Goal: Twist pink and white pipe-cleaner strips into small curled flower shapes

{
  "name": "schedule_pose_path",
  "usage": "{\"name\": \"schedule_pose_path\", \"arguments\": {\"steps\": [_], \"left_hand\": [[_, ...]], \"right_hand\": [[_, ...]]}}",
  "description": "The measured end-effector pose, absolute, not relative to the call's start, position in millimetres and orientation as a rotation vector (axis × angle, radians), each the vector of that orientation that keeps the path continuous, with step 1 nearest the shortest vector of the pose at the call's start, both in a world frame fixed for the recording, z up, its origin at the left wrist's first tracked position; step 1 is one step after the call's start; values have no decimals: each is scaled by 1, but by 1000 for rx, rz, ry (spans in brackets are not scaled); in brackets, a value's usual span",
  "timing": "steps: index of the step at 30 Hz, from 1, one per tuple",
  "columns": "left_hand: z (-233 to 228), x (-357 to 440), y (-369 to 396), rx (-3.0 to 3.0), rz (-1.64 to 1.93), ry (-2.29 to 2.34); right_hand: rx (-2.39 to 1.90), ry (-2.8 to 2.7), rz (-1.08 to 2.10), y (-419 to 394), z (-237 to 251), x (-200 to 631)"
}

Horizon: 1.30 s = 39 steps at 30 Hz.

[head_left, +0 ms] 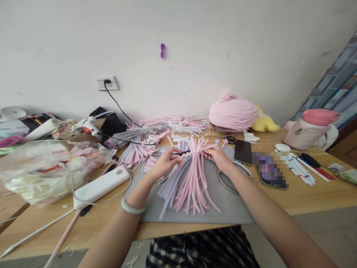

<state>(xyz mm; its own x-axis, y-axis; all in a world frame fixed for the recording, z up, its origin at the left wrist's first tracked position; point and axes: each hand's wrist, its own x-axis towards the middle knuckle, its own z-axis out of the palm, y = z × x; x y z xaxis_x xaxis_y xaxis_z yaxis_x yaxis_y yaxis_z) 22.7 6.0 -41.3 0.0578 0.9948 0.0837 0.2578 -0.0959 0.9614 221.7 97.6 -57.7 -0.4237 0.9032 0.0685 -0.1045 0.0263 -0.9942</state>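
Checked cloth (200, 249) is nearest, bottom ctr of frame, prob. clothing, w/ bare forearms (273, 216) reaching up past it on both sides. Pale green bangle (133, 206) on the left one. Ctr of frame, on a grey mat (231, 212): pink strands (192, 182), bunched narrow at the top, fanned out toward the bottom of frame; lilac strands (173, 182) spread just beside them, frame-left.

Handling-wise: looks light & soft, prob. fuzzy, bendy w/ some spring, so not much slip & nothing v. fragile, tho a hard squeeze might kink or flatten a strand. Best hold, I'd say, is the gathered neck nr the top, not the loose tips, b/c those would splay.

Rel. to the hands: pink bunch lies btwn them, neck abt level w/ the fingers, loose ends below. Left hand (169, 163), frame-left of the neck, fingers bent in, pinching a dark slim piece (182, 153); can't tell what it is. Right hand (219, 158), other side, thumb & fingertips pinching a pale strip (208, 146) that reaches the neck. Neither's spread flat.
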Motion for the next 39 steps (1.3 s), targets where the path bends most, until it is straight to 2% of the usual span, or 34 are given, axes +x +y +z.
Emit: {"name": "schedule_pose_path", "arguments": {"steps": [7, 12, 18, 22, 28, 32, 36, 39], "left_hand": [[-27, -14, 9, 1534, 1078, 1259], [-18, -49, 7, 1620, 1054, 1446], [-34, -65, 16, 1803, 761, 1716], [-42, -30, 19, 1738, 973, 1646], [-44, 34, 10, 1151, 1303, 1001], [-46, 43, 7, 1022, 1377, 1006], [-47, 41, 8, 940, 1401, 1002], [-47, 40, 9, 846, 1425, 954]], "right_hand": [[-975, -1404, 1189, 109, -48, 238], [-1045, -1443, 911, 114, -45, 249], [-1039, -1500, 773, 111, -43, 246], [-981, -1634, 788, 101, -46, 234], [-788, -1973, 738, 78, -48, 213], [-719, -2139, 592, 66, -48, 206], [-762, -1963, 474, 58, -48, 203], [-931, -1609, 605, 57, -50, 201]]}}
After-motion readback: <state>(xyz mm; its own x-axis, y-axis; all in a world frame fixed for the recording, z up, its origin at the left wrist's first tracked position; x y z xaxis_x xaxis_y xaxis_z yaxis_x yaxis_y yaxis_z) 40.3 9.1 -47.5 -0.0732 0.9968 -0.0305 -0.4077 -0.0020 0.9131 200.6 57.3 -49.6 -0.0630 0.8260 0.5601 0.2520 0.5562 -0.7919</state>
